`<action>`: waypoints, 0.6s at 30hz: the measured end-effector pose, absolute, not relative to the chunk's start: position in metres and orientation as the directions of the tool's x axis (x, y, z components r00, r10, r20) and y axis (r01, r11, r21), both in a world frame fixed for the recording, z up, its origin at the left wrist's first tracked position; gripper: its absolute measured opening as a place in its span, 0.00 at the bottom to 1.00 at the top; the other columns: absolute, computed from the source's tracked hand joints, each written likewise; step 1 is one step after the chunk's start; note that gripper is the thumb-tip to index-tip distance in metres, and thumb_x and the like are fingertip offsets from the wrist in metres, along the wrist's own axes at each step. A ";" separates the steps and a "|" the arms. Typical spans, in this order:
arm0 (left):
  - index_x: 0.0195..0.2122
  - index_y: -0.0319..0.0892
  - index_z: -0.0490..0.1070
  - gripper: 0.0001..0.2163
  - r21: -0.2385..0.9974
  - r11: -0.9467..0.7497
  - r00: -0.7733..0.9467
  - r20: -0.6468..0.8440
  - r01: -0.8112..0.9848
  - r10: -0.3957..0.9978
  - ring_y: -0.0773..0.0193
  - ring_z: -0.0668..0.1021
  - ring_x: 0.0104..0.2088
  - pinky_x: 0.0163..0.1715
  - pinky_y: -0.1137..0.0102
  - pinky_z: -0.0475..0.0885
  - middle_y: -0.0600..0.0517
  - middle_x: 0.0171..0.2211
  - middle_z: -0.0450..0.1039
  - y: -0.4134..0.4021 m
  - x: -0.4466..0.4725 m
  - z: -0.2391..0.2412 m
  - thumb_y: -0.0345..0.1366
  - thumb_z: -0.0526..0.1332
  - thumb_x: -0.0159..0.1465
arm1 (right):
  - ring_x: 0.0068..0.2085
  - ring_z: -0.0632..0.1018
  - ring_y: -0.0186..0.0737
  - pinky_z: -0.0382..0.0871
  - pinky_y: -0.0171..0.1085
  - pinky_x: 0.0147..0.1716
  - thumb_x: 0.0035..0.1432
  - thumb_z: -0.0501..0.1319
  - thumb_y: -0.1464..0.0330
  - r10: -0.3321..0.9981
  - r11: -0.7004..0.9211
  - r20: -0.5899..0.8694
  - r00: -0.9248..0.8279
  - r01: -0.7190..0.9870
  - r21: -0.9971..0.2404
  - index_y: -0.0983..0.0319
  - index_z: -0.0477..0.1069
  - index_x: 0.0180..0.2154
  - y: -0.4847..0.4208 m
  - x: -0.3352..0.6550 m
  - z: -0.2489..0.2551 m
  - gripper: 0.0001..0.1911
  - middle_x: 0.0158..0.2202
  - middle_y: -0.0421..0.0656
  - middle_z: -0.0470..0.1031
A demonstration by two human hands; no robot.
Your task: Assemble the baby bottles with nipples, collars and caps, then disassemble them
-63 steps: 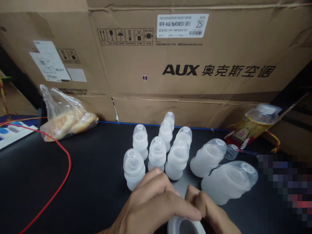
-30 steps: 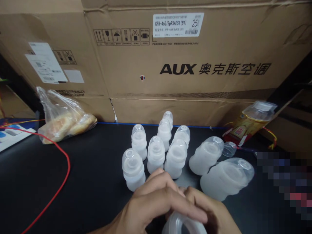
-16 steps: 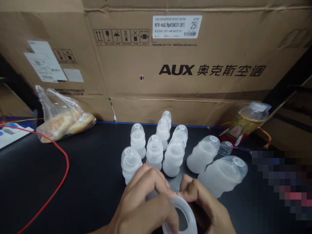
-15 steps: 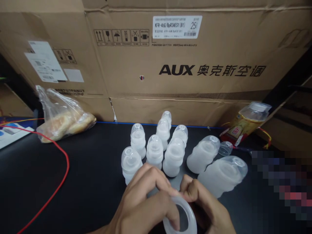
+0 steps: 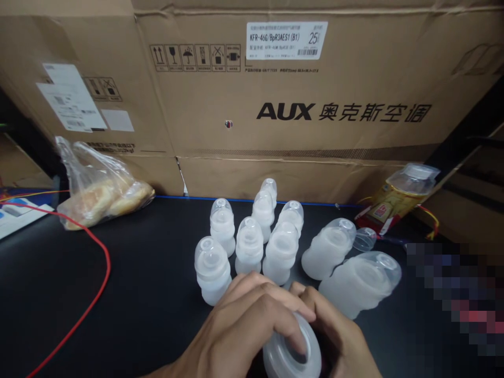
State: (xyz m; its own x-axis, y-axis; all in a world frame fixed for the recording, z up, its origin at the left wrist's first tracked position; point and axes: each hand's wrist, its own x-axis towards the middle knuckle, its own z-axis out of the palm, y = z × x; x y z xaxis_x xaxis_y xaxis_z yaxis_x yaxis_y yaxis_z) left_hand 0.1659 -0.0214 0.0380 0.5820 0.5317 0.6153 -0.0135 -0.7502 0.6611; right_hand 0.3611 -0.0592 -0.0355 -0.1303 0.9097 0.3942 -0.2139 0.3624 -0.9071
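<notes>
At the bottom of the head view, both hands are around a frosted white baby bottle part (image 5: 293, 362) with a round opening. My left hand (image 5: 248, 325) is closed on it, one finger dipping into the opening and the others over its far rim. From the right, my right hand (image 5: 338, 331) is curled around its side, with most of its fingers hidden. Whether this is a bottle's neck or a loose collar, I cannot tell. Just beyond my hands stand several frosted baby bottles (image 5: 280, 254) with clear dome caps. Two larger capped bottles (image 5: 328, 249) are on the right.
A loose clear cap (image 5: 365, 239) lies behind the larger bottles, near a gold-and-red container (image 5: 397, 197). Bread in a plastic bag (image 5: 106, 194) and a red cable (image 5: 104, 262) are on the left. A large cardboard box (image 5: 208, 121) walls off the back of the black table (image 5: 149, 294).
My left fingers have shifted right over the far rim, and one reaches into the opening. The part has tilted, showing more of its rounded side. My right fingers are now more hidden.
</notes>
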 end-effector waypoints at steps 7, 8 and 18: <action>0.40 0.44 0.73 0.15 0.619 -0.782 0.493 0.703 -0.069 0.513 0.62 0.88 0.48 0.53 0.69 0.80 0.48 0.53 0.87 -0.024 0.165 0.042 0.50 0.60 0.77 | 0.32 0.63 0.35 0.57 0.33 0.28 0.41 0.84 0.52 0.956 0.184 0.213 -0.202 -0.155 -0.971 0.56 0.65 0.32 -0.065 0.366 -0.028 0.32 0.33 0.36 0.60; 0.40 0.44 0.74 0.17 0.635 -0.770 0.492 0.691 -0.064 0.529 0.61 0.88 0.49 0.53 0.70 0.81 0.48 0.52 0.86 -0.025 0.165 0.041 0.52 0.59 0.77 | 0.32 0.63 0.35 0.55 0.33 0.27 0.43 0.83 0.52 0.956 0.184 0.214 -0.198 -0.161 -0.970 0.56 0.66 0.33 -0.064 0.365 -0.029 0.31 0.34 0.37 0.62; 0.46 0.44 0.74 0.14 0.569 -0.821 0.501 0.722 -0.036 0.478 0.63 0.89 0.52 0.58 0.73 0.82 0.47 0.51 0.88 -0.025 0.162 0.043 0.47 0.55 0.80 | 0.24 0.56 0.28 0.44 0.32 0.20 0.46 0.82 0.54 0.906 0.315 0.378 -0.189 -0.293 -0.903 0.56 0.62 0.32 -0.057 0.362 -0.050 0.30 0.31 0.35 0.64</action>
